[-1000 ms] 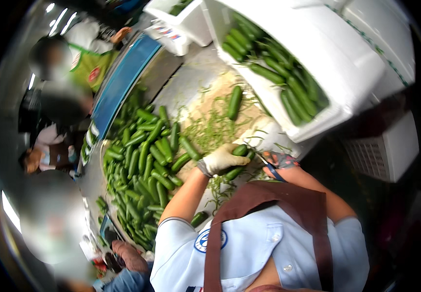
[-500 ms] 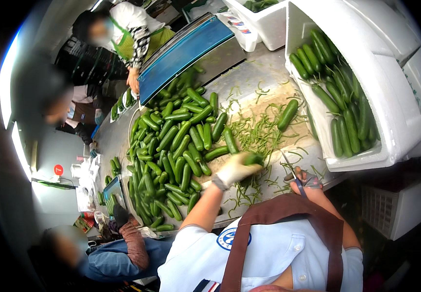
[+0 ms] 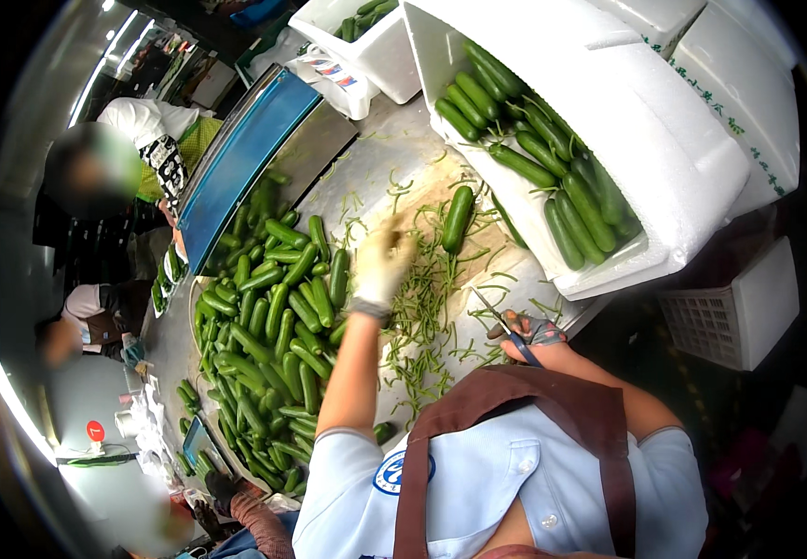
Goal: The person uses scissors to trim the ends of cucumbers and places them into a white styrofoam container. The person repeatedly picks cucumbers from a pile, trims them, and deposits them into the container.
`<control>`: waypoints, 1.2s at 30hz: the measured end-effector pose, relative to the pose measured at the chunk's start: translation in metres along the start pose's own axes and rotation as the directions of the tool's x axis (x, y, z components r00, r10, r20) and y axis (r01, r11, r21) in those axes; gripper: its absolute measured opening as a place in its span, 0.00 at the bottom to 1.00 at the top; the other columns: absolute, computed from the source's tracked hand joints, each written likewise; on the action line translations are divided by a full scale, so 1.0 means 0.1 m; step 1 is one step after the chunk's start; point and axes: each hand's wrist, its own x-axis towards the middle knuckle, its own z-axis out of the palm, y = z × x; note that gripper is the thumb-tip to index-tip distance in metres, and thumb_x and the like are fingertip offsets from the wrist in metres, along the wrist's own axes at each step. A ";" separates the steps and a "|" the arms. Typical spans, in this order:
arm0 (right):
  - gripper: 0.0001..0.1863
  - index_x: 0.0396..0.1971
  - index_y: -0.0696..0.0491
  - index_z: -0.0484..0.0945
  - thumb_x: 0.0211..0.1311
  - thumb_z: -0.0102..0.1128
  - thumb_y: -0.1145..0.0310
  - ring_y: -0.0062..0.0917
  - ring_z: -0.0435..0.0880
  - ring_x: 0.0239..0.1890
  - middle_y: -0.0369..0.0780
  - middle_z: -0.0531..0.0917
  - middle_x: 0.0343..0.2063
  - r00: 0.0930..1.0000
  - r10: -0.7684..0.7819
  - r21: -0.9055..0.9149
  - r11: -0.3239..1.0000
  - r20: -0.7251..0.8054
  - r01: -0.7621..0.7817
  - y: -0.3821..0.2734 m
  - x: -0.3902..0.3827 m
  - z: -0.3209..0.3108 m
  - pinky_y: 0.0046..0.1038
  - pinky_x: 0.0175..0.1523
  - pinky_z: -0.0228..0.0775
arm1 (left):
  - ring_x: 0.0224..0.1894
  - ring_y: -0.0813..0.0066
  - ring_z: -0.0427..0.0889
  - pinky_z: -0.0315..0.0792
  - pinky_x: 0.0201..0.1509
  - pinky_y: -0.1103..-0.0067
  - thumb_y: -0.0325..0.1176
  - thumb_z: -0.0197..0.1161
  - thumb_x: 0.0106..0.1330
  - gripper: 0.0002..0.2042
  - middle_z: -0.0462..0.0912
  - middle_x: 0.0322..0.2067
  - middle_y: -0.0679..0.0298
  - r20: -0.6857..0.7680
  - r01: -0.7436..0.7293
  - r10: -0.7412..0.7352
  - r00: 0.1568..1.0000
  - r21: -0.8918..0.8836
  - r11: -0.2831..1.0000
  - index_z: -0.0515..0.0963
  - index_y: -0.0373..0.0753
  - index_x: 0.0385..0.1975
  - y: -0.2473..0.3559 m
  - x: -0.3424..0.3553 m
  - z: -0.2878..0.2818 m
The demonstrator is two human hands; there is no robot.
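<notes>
Steel bench, littered with green stem trimmings. Left hand, gloved, blurred, grip indiscernible, beside cucumber pile. Right hand closed around scissors. Single cucumber near foam box: firm, likely slippery; grasp mid-body.
</notes>
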 end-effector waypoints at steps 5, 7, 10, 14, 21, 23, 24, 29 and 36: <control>0.13 0.26 0.54 0.74 0.46 0.59 0.59 0.26 0.74 0.23 0.39 0.73 0.19 0.979 0.176 0.405 0.906 -0.100 -0.121 0.03 -0.11 0.03 0.28 0.29 0.66 | 0.39 0.56 0.76 0.69 0.45 0.71 0.42 0.61 0.52 0.30 0.77 0.36 0.52 0.184 -0.085 0.038 0.982 0.257 0.963 0.62 0.40 0.57 0.42 0.50 0.70; 0.13 0.25 0.55 0.73 0.45 0.61 0.61 0.24 0.73 0.21 0.38 0.72 0.16 0.966 0.220 0.376 0.913 -0.135 -0.155 -0.14 -0.14 -0.14 0.27 0.28 0.64 | 0.41 0.55 0.75 0.68 0.46 0.69 0.37 0.60 0.52 0.32 0.75 0.37 0.51 0.111 -0.135 0.119 0.987 0.154 0.979 0.59 0.41 0.59 0.35 0.49 0.75; 0.14 0.29 0.55 0.72 0.47 0.60 0.61 0.24 0.73 0.19 0.39 0.73 0.15 0.945 0.292 0.414 0.886 -0.147 -0.209 -0.25 -0.17 -0.24 0.26 0.27 0.63 | 0.42 0.55 0.74 0.68 0.45 0.69 0.29 0.60 0.50 0.34 0.73 0.39 0.50 0.004 -0.161 0.163 0.987 -0.138 0.977 0.56 0.46 0.61 0.47 0.30 0.48; 0.17 0.34 0.55 0.70 0.47 0.59 0.61 0.26 0.74 0.20 0.41 0.74 0.16 0.981 0.145 0.355 0.931 -0.130 -0.090 -0.25 -0.09 -0.24 0.27 0.28 0.64 | 0.40 0.64 0.75 0.71 0.45 0.76 0.25 0.62 0.50 0.26 0.73 0.39 0.55 -0.080 -0.164 0.147 0.986 -0.307 0.937 0.64 0.42 0.52 0.45 0.08 0.28; 0.17 0.25 0.54 0.70 0.46 0.54 0.55 0.40 0.76 0.25 0.46 0.75 0.18 0.985 0.174 0.084 0.981 0.008 -0.175 -0.49 0.00 -0.35 0.35 0.30 0.64 | 0.30 0.73 0.77 0.77 0.44 0.69 0.25 0.58 0.58 0.11 0.76 0.27 0.63 0.128 0.087 -0.305 0.943 -0.985 -0.147 0.70 0.34 0.40 0.39 -0.23 0.11; 0.19 0.30 0.52 0.73 0.51 0.49 0.51 0.39 0.76 0.30 0.46 0.78 0.25 0.982 0.190 -0.001 0.982 -0.017 -0.190 -0.38 0.03 -0.28 0.35 0.36 0.66 | 0.31 0.72 0.78 0.77 0.46 0.68 0.25 0.57 0.59 0.11 0.76 0.29 0.61 0.234 0.134 -0.345 0.909 -0.947 -0.291 0.69 0.33 0.41 0.45 -0.31 0.14; 0.19 0.31 0.51 0.74 0.53 0.47 0.50 0.38 0.77 0.32 0.45 0.79 0.28 0.984 0.164 -0.034 0.985 -0.071 -0.167 -0.33 0.05 -0.25 0.35 0.39 0.66 | 0.35 0.69 0.78 0.77 0.48 0.68 0.26 0.57 0.59 0.12 0.76 0.33 0.59 0.276 0.163 -0.355 0.893 -0.934 -0.317 0.69 0.33 0.41 0.47 -0.38 0.17; 0.18 0.39 0.53 0.70 0.49 0.57 0.61 0.36 0.74 0.25 0.43 0.73 0.20 0.911 -0.095 -0.250 0.968 -0.402 -0.010 -0.33 0.15 -0.20 0.34 0.29 0.64 | 0.48 0.57 0.74 0.75 0.51 0.70 0.29 0.56 0.61 0.14 0.72 0.45 0.49 0.447 0.259 -0.309 0.840 -0.830 -0.494 0.68 0.31 0.45 0.64 -0.60 0.29; 0.11 0.26 0.56 0.74 0.51 0.58 0.63 0.18 0.75 0.18 0.37 0.76 0.16 0.949 0.130 0.410 0.912 -0.289 0.000 -0.43 0.13 -0.22 0.23 0.26 0.66 | 0.46 0.59 0.75 0.77 0.47 0.71 0.30 0.58 0.60 0.13 0.73 0.44 0.51 0.567 0.313 -0.326 0.756 -0.752 -0.581 0.69 0.32 0.42 0.53 -0.80 0.44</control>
